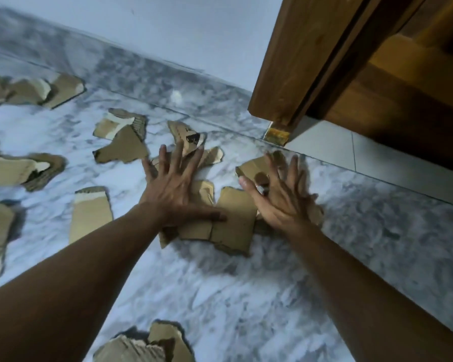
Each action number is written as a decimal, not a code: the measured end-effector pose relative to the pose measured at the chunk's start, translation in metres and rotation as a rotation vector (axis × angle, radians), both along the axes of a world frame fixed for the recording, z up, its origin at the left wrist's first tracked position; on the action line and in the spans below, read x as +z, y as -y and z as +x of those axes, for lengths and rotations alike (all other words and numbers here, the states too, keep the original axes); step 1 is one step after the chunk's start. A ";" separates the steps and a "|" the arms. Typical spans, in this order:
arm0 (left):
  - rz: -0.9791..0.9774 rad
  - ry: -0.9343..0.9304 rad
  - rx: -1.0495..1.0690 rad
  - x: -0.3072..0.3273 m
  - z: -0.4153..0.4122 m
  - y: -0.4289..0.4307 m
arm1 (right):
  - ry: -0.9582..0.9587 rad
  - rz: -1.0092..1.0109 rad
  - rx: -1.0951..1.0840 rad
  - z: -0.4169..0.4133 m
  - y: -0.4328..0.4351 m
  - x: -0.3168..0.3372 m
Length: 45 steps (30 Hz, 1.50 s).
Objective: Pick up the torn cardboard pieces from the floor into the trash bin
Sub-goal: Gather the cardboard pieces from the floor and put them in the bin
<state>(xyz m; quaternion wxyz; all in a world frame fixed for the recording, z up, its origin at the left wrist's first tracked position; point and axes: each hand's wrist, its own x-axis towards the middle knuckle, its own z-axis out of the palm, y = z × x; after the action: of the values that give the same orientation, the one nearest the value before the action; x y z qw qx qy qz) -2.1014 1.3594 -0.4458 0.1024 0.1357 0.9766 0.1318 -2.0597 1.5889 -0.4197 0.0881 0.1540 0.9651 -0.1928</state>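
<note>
Several torn brown cardboard pieces lie scattered on the marble floor (246, 296). My left hand (178, 189) is spread flat, fingers apart, over a cluster of cardboard pieces (236, 220) in the middle. My right hand (283, 197) hovers open just to the right, over another cardboard piece (254, 167) near the door frame. Neither hand grips anything. More pieces lie further left (120, 145), at the far left (11, 168) and at the bottom edge (147, 346). No trash bin is in view.
A wooden door frame (293, 74) and dark wooden door (392, 95) stand at the upper right, above a pale threshold tile (324, 147). A white wall (181, 30) with a grey marble skirting runs along the back.
</note>
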 end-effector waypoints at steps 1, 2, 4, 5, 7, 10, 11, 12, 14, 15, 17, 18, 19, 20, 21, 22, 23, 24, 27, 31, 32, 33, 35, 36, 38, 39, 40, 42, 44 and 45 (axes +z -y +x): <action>-0.045 0.017 -0.020 0.000 -0.001 0.004 | 0.116 -0.019 0.068 -0.010 0.004 0.000; -0.074 0.016 -0.037 -0.001 0.001 0.009 | 0.193 -0.031 0.127 -0.016 0.009 0.000; -0.066 -0.037 -0.038 0.002 0.012 0.023 | 0.250 -0.050 0.232 -0.016 0.018 -0.004; -0.056 -0.092 -0.023 0.003 0.021 0.030 | 0.273 -0.046 0.285 -0.010 0.023 -0.006; -0.070 -0.223 0.035 0.008 0.033 0.050 | 0.309 0.015 0.398 -0.002 0.038 -0.009; -0.120 -0.217 0.120 0.014 0.016 0.084 | 0.261 0.079 0.479 -0.006 0.064 -0.013; -0.118 -0.164 0.148 0.013 0.002 0.094 | 0.219 0.063 0.496 -0.010 0.074 -0.013; -0.094 -0.095 0.169 0.012 -0.014 0.102 | 0.184 0.047 0.515 -0.014 0.084 -0.012; -0.071 0.086 0.171 0.013 -0.043 0.112 | 0.133 0.057 0.554 -0.024 0.103 -0.012; -0.096 0.152 0.157 0.013 -0.053 0.113 | 0.115 0.071 0.569 -0.029 0.112 -0.014; -0.152 0.167 0.133 0.010 -0.057 0.115 | 0.111 0.080 0.595 -0.032 0.127 -0.015; -0.164 0.126 0.133 0.009 -0.052 0.117 | 0.113 0.072 0.612 -0.031 0.133 -0.014; -0.160 0.072 0.135 0.011 -0.044 0.121 | 0.112 0.061 0.638 -0.025 0.137 -0.013; -0.153 0.020 0.140 0.013 -0.033 0.125 | 0.115 0.052 0.673 -0.016 0.141 -0.013; -0.150 -0.026 0.156 0.016 -0.019 0.129 | 0.121 0.045 0.712 -0.004 0.143 -0.011; -0.148 -0.062 0.186 0.017 -0.005 0.133 | 0.118 0.042 0.743 0.010 0.146 -0.010; -0.145 -0.084 0.219 0.017 0.009 0.135 | 0.109 0.035 0.759 0.024 0.147 -0.009; -0.128 -0.088 0.253 0.019 0.025 0.137 | 0.098 0.025 0.769 0.039 0.148 -0.008; -0.025 -0.060 0.348 0.021 0.075 0.142 | 0.033 0.042 0.768 0.083 0.152 -0.002; 0.022 -0.105 0.389 0.023 0.149 0.139 | 0.079 0.109 0.676 0.141 0.147 0.003; 0.030 -0.112 0.383 0.022 0.169 0.136 | 0.068 0.098 0.642 0.155 0.145 0.003; 0.025 -0.118 0.365 0.019 0.185 0.133 | 0.048 0.084 0.620 0.167 0.142 0.004; -0.019 -0.124 0.324 0.019 0.215 0.130 | 0.028 0.057 0.630 0.190 0.135 0.011; -0.054 -0.125 0.315 0.022 0.228 0.129 | 0.049 0.027 0.641 0.201 0.132 0.015; -0.149 -0.113 0.268 0.026 0.249 0.131 | 0.206 -0.061 0.576 0.223 0.128 0.026; -0.189 -0.081 0.216 0.027 0.262 0.134 | 0.315 -0.071 0.526 0.238 0.128 0.031; -0.213 -0.020 0.160 0.028 0.273 0.138 | 0.422 -0.040 0.504 0.255 0.130 0.034; -0.138 0.110 0.102 0.022 0.292 0.144 | 0.533 0.033 0.531 0.291 0.137 0.030; -0.059 0.102 0.122 0.011 0.299 0.149 | 0.512 -0.010 0.489 0.306 0.141 0.021; -0.031 0.085 0.130 0.009 0.298 0.150 | 0.494 -0.042 0.450 0.303 0.143 0.019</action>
<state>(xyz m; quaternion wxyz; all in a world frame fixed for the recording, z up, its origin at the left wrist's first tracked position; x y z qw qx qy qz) -1.8031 1.2090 -0.4365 0.1373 0.0644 0.9800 0.1287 -1.7563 1.4455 -0.4010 0.3629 -0.0229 0.9202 -0.1451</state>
